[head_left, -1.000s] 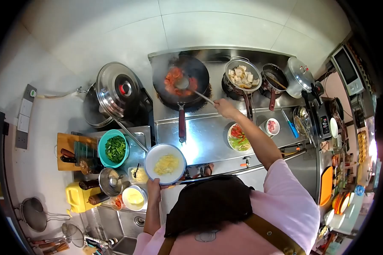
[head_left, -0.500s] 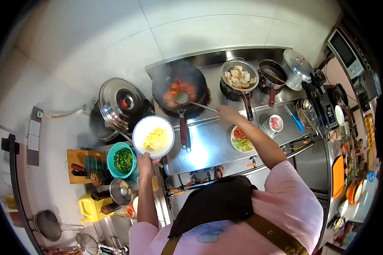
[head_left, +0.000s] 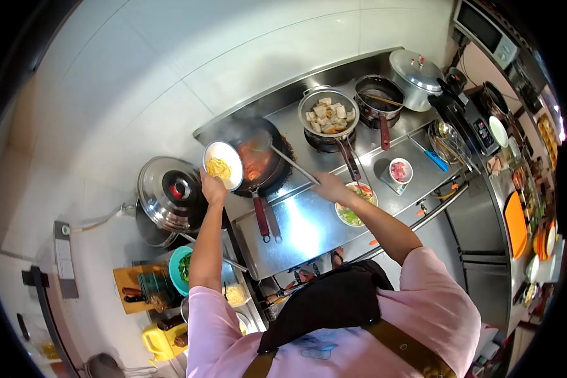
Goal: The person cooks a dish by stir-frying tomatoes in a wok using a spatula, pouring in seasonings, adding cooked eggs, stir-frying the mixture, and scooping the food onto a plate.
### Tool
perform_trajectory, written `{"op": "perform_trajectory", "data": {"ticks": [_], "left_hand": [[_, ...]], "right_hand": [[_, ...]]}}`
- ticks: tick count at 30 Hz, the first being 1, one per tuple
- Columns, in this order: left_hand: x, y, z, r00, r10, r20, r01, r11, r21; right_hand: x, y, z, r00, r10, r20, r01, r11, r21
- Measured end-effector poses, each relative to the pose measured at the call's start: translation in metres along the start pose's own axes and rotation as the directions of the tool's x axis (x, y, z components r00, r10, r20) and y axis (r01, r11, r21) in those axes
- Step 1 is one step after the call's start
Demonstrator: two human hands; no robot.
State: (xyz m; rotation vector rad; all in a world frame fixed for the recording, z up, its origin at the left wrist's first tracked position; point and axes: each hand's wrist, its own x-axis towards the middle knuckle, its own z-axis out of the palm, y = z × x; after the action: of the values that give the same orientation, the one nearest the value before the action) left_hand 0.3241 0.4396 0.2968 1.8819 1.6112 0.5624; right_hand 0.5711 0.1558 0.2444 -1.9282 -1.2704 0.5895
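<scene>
Two hands at work: the left hand (head_left: 213, 188) has brought the bowl (head_left: 233, 160) of yellow food (head_left: 218, 168) to the wok's (head_left: 268, 127) edge, pinching its rim — the right hand (head_left: 329, 189) grips the ladle (head_left: 296, 166), its head among the red food (head_left: 253, 167).

Both arms reach forward from the lower part of the frame. The left hand (head_left: 213, 188) is raised left of center, its wrist above the nearly upright forearm; the right hand (head_left: 329, 188), near center, has its fingers curled closed, forearm slanting down rightward.
</scene>
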Motion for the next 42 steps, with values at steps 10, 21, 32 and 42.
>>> {"op": "perform_trajectory", "data": {"ticks": [10,21,32,42], "left_hand": [[0.049,0.034,0.063,0.880,0.476,0.001,-0.410,0.758,0.508],[0.045,0.070,0.036,0.860,0.509,0.040,-0.417,0.656,0.629],[0.026,0.002,-0.027,0.979,0.052,-0.196,-0.156,0.811,-0.564],[-0.127,-0.097,-0.048,0.958,-0.169,-0.233,-0.052,0.695,-0.717]], "right_hand": [[-0.021,-0.055,-0.026,0.944,0.161,0.287,-0.235,0.941,0.245],[-0.029,-0.036,-0.011,0.951,0.219,0.218,-0.253,0.956,0.146],[-0.022,-0.020,0.002,0.983,0.040,0.178,-0.063,0.991,0.121],[0.021,-0.051,0.065,0.982,0.143,0.122,-0.111,0.965,-0.238]]}}
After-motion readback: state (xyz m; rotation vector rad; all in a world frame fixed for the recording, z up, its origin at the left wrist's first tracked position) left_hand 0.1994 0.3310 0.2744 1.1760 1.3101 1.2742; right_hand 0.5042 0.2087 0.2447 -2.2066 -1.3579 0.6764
